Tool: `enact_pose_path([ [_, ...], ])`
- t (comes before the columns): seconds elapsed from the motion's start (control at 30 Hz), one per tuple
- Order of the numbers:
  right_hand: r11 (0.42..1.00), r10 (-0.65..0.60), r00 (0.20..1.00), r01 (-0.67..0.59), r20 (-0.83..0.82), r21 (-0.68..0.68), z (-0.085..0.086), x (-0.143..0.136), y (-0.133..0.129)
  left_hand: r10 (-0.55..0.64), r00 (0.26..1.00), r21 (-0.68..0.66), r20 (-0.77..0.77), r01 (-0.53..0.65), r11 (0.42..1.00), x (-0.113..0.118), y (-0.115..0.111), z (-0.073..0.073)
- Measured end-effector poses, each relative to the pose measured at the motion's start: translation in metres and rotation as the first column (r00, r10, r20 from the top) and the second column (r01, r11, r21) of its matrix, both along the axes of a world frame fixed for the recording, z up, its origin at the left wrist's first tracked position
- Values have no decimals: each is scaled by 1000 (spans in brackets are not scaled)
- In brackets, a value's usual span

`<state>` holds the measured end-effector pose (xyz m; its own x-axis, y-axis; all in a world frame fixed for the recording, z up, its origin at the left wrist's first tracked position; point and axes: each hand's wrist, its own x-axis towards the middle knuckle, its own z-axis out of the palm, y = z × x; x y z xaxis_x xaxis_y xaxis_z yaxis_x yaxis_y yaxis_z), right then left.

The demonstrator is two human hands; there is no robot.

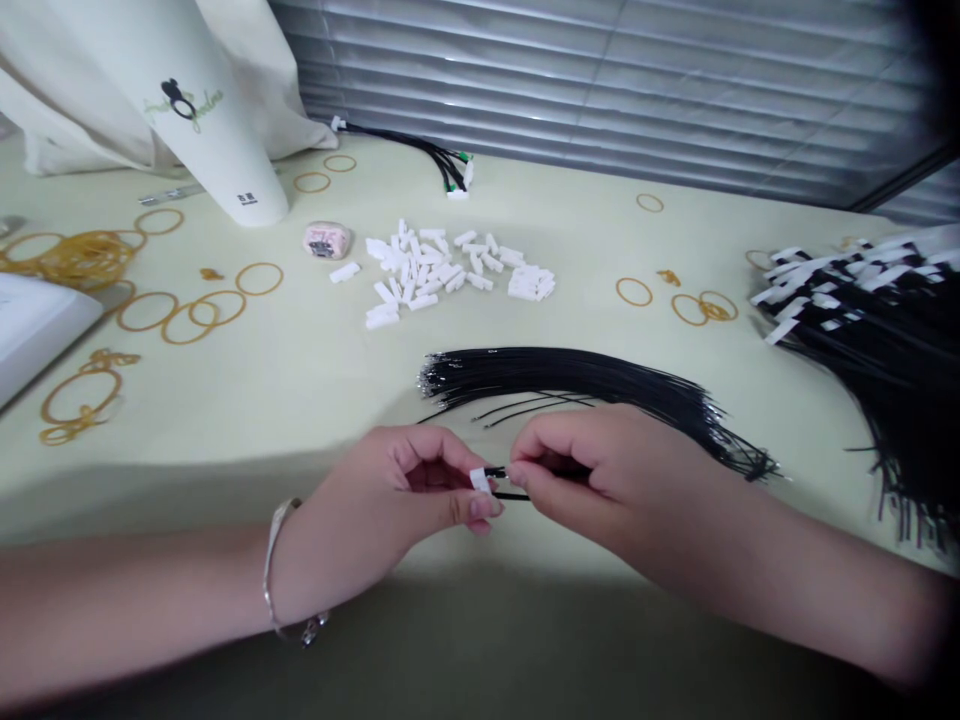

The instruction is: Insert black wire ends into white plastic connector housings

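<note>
The work seems to be midway through a batch, with one piece in hand. Over the near part of the counter point(322, 400), the person's left hand point(420, 485) pinches a small white connector point(480, 481) between thumb and fingers. The right hand point(600, 455), just beside it, pinches a short length of black wire point(492, 471) at the connector's side. A second black strand point(514, 497) runs below that one, between the two hands (whether either is fully seated cannot be made out).

What looks done lies at the far right: a thick heap of black leads point(862, 370), many with white pieces at their upper ends. What looks left is plentiful: a scatter of loose white connectors point(424, 265) farther back, and a long bundle of black wires point(555, 370) with metal-looking tips, just beyond the hands. A small wire harness point(420, 145) with white ends lies near the blinds point(562, 90).
</note>
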<state>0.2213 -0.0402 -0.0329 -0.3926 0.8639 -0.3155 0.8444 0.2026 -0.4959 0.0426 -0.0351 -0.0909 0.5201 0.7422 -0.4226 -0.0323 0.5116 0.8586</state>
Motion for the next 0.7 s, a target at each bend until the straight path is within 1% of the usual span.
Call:
enact_pose_path([
  [0.1, 1000, 2, 1000, -2, 15, -18, 0, 0, -1, 0, 1000, -7, 17, 0, 1000, 0, 0, 0],
  [0.27, 998, -39, 999, 38, -11, -56, -4, -4, -3, -7, 1000, 14, 20, 6, 1000, 0, -1, -1],
  [0.4, 998, -48, 999, 48, 4, -40, -8, -7, -4, -13, 999, 58, -34, 15, 998, 0, -2, -2],
  [0.5, 998, -50, 999, 50, -8, -25, -10, -6, -6, -3, 999, 61, -53, 6, 998, 0, -2, -2],
  [0.7, 996, -67, 997, 63, -50, -65, -6, -1, -4, -9, 1000, 31, -3, 9, 999, 0, 0, -2],
])
